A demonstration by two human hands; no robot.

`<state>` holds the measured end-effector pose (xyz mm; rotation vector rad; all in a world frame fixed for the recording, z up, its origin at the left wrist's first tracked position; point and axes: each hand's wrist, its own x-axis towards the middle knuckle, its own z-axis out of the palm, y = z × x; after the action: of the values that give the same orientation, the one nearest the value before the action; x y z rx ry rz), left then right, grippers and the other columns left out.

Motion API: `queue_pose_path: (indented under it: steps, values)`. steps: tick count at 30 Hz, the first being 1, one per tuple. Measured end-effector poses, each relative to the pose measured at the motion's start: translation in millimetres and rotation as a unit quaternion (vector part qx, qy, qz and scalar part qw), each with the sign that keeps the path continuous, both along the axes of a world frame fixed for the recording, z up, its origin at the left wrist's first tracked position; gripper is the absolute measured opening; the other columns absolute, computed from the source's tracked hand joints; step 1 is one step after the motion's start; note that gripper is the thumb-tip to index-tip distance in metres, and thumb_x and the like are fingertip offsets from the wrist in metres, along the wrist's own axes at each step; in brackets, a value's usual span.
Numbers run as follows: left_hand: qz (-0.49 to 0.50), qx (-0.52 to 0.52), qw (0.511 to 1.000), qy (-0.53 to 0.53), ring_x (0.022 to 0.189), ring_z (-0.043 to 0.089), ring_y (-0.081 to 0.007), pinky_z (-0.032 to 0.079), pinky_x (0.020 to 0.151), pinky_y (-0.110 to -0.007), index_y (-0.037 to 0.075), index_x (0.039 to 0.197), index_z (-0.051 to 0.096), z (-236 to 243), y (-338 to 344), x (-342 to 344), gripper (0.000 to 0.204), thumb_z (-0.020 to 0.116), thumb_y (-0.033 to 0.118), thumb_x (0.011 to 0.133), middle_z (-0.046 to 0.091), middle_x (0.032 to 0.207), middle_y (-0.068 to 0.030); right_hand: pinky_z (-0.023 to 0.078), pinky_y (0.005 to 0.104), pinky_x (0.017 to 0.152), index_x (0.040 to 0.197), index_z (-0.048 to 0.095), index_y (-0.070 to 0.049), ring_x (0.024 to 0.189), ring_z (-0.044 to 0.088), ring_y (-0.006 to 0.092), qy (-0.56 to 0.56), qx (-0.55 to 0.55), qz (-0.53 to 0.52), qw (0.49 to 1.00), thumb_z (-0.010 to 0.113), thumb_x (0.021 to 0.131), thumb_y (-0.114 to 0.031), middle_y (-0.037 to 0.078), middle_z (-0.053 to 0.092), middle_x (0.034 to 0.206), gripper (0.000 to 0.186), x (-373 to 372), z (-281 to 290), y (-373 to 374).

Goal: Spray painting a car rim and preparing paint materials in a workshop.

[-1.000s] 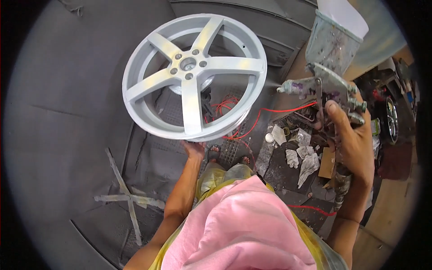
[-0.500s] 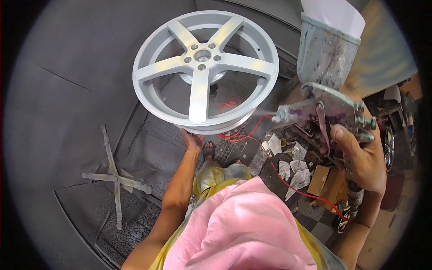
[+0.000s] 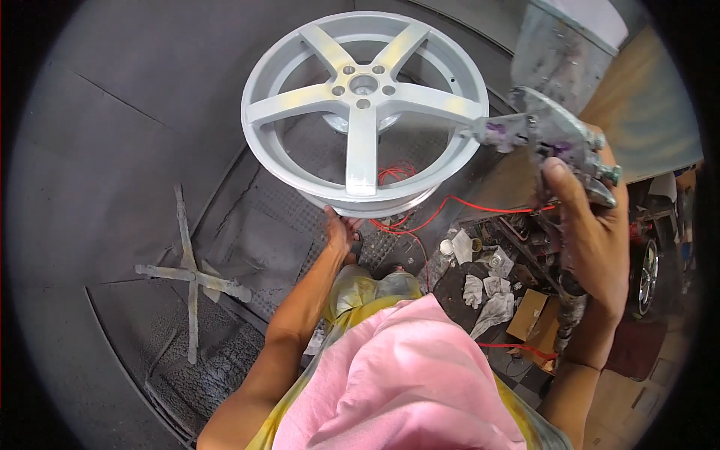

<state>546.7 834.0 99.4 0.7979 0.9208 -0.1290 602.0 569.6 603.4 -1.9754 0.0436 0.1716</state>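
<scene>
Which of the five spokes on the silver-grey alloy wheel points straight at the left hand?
The spoke running from the hub down toward the left hand; the other four angle sideways or away.

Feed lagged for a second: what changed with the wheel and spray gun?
The spray gun, in the right hand, swung left until its nozzle reached the wheel rim. The wheel turned a little. The left hand still holds its lower rim; nothing was released.

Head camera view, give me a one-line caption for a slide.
Left hand steadies a silver five-spoke alloy wheel by its lower rim while the right hand aims a paint-spattered spray gun at it.
</scene>
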Motion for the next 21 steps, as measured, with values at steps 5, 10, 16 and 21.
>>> queue_pose_path:
  steps: [5, 10, 16, 21]
  values:
    - [-0.056, -0.036, 0.997, -0.03, 0.115, 0.068, -0.0367, 0.057, 0.099, -0.044, -0.007, 0.144, 0.044, -24.7, -30.7, -15.6, 0.097, 0.019, 0.076, 0.099, 0.067, 0.126, -0.0267, 0.039, 0.0169, 0.053, 0.122, 0.061, -0.006, 0.069, 0.054, 0.0008, -0.118, 0.038, 0.082, 0.989, 0.065, 0.101, -0.017, -0.004, 0.062, 0.085, 0.024, 17.1, -35.9, 23.1]
    - [-0.167, -0.046, 0.983, -0.051, 0.117, 0.067, -0.0357, 0.054, 0.103, -0.043, -0.005, 0.144, 0.043, -3.0, -79.1, -13.9, 0.096, 0.025, 0.078, 0.098, 0.064, 0.131, -0.0282, 0.039, 0.0184, 0.049, 0.125, 0.06, -0.005, 0.067, 0.056, 0.0025, -0.006, 0.07, 0.065, 0.995, 0.066, 0.1, -0.016, -0.002, 0.064, 0.087, 0.028, -0.8, -24.0, 28.4]
    - [-0.318, -0.114, 0.938, -0.069, 0.122, 0.065, -0.0339, 0.053, 0.103, -0.044, -0.001, 0.143, 0.045, 7.5, -92.6, -16.7, 0.07, 0.031, 0.058, 0.109, 0.063, 0.135, -0.0244, 0.038, 0.0186, 0.048, 0.13, 0.059, -0.002, 0.063, 0.055, 0.0042, 0.013, 0.074, 0.075, 0.994, 0.07, 0.096, -0.02, 0.001, 0.065, 0.087, 0.04, -21.2, -10.6, 26.7]
    - [-0.368, -0.074, 0.927, 0.017, 0.121, 0.065, -0.0342, 0.053, 0.103, -0.044, -0.001, 0.142, 0.047, -4.6, -53.2, -37.9, 0.062, 0.034, 0.05, 0.111, 0.063, 0.136, -0.0226, 0.045, 0.0209, 0.067, 0.127, 0.059, 0.001, 0.073, 0.055, 0.0065, -0.068, 0.009, 0.044, 0.997, 0.065, 0.098, -0.012, 0.0, 0.063, 0.09, 0.032, -11.5, -21.9, 19.2]
